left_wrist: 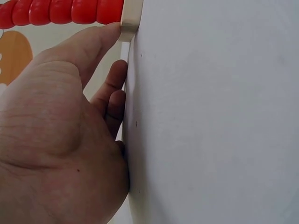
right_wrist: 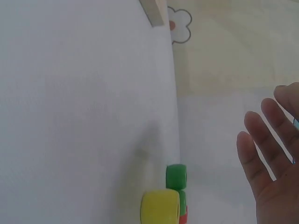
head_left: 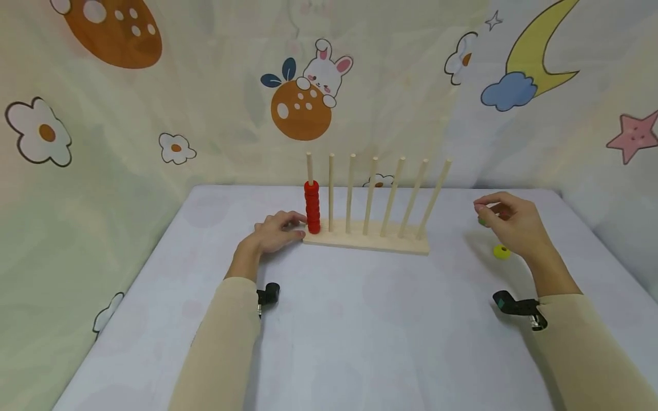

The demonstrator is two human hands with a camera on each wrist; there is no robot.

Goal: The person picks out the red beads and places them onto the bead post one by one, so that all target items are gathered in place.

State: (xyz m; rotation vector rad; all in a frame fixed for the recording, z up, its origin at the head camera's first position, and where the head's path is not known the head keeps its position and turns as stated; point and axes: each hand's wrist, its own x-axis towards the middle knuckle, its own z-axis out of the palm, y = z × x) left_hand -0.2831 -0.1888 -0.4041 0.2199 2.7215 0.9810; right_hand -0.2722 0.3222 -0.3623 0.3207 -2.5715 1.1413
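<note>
fingers of the left hand [head_left: 276,232] lie nearly straight and flat on the tabletop [head_left: 329,319], thumb tip touching the wooden peg base [head_left: 367,241] beside the red ring stack [head_left: 312,206]. right of the pegs, the right hand [head_left: 509,222] hovers raised, fingers loosely spread and holding nothing, above green beads [right_wrist: 176,177] and a yellow bead [head_left: 501,252].

Even, soft, bright lighting with no glare. The left hand [head_left: 275,233] and right hand [head_left: 509,222] cast only faint, diffuse shadows on the table [head_left: 329,319] beneath them. The head view bows outward at its edges, bending the pegs [head_left: 390,197] beyond the left hand. The left wrist view shows nearby skin sharply; in the right wrist view the fingers [right_wrist: 261,154] and the beads [right_wrist: 161,205] beside them are blurred.
</note>
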